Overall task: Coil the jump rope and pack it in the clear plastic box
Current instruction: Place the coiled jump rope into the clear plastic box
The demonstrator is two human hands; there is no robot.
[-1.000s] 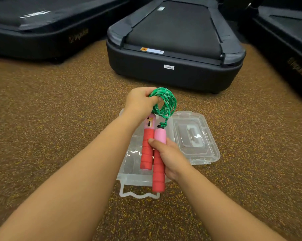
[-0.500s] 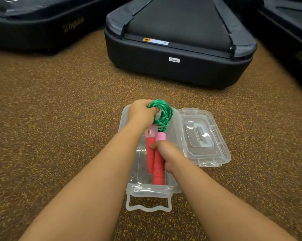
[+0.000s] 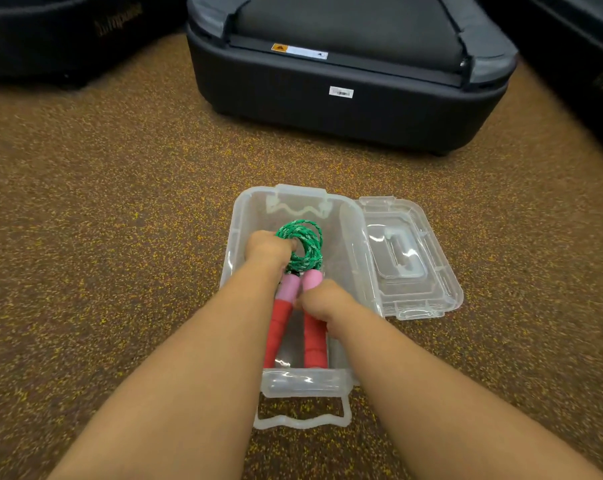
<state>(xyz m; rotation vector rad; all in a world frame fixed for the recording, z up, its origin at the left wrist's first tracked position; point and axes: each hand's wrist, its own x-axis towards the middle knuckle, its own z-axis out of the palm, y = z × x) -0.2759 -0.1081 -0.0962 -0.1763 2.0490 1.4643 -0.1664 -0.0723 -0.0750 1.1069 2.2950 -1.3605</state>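
Rope (image 3: pixel 302 244), green and braided, is sitting wound into a tight coil inside the clear plastic box (image 3: pixel 239 220), toward the box's far end. The left hand (image 3: pixel 269 249) is closing around the left edge of that coil, fingers curled into the loops so that the coil is showing just to the right of the knuckles. Two handles (image 3: pixel 313 336), pink at the top and red along the grips, are lying side by side and running from the coil back toward the near wall of the box, their red ends nearly touching that wall. The right hand (image 3: pixel 322 303) is clamping down on the handles near where pink meets red, fingers folded together over them; whether it is gripping both or mainly the right one cannot be told. Both forearms are reaching in from the near side. The box is resting on speckled brown flooring (image 3: pixel 102 237), with a clear latch flap (image 3: pixel 302 419) hanging open at its near end. A clear lid (image 3: pixel 414 271) is lying flat just beside the box, on its right. Beyond, the dark base of a treadmill (image 3: pixel 345 109) is standing well apart from the box.
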